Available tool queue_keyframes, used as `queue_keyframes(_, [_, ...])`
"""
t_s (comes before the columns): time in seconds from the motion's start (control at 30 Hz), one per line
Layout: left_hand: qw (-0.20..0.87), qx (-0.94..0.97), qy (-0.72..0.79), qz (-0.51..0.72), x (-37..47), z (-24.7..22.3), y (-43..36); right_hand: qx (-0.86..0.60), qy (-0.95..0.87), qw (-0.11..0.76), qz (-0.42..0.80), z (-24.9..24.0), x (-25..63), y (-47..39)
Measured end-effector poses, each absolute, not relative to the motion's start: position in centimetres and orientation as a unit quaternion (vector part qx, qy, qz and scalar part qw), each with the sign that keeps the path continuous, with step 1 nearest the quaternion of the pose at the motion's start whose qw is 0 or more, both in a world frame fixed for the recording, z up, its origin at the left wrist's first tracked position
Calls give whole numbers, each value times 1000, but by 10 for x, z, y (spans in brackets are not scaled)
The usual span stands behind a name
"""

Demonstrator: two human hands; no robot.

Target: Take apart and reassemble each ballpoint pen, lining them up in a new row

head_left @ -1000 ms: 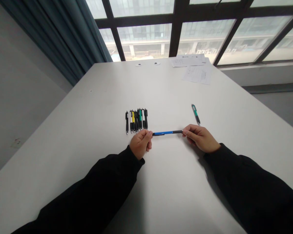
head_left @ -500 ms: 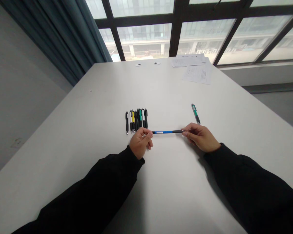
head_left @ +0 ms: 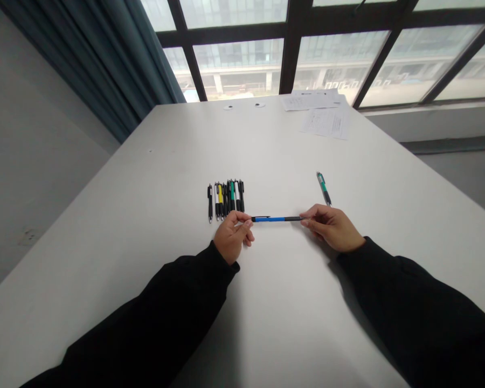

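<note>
A blue pen (head_left: 271, 219) with a black grip and black clip lies level between my two hands. My left hand (head_left: 233, 236) pinches its clip end between thumb and fingers. At the tip end, my right hand (head_left: 330, 227) is closed on it the same way. Just beyond my left hand, several pens lie side by side in a row, among them a yellow pen (head_left: 220, 194) and a green pen (head_left: 232, 189); my fingers hide some of their lower ends. Past my right hand rests a single green pen (head_left: 323, 186), slightly slanted.
The white table (head_left: 186, 145) reaches to the window. Paper sheets (head_left: 325, 121) lie at its far right corner. Two small white oval pieces (head_left: 260, 105) sit near the far edge. A blue curtain (head_left: 105, 59) hangs at the left.
The blue pen has turned about its length, so its clip now shows along the far side. Both hands stay in nearly the same place.
</note>
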State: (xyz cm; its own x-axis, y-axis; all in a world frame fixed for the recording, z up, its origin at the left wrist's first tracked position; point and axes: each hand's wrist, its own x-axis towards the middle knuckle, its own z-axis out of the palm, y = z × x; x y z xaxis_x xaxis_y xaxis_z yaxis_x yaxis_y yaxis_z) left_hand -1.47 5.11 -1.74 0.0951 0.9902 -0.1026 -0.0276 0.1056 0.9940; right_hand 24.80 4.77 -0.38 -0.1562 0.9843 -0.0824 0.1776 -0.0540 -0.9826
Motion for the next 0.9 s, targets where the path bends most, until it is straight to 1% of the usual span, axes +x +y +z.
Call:
queue_keyframes(0.23, [571, 482, 477, 464, -16, -21, 52, -506, -552, 392, 534, -4, 250, 48])
queue_keyframes(0.43, [570, 505, 481, 434, -15, -14, 50, -512, -562, 372, 533, -2, 252, 49])
queue_keyframes(0.9, [583, 489, 491, 423, -15, -12, 48, -525, -533, 382, 542, 3, 249, 47])
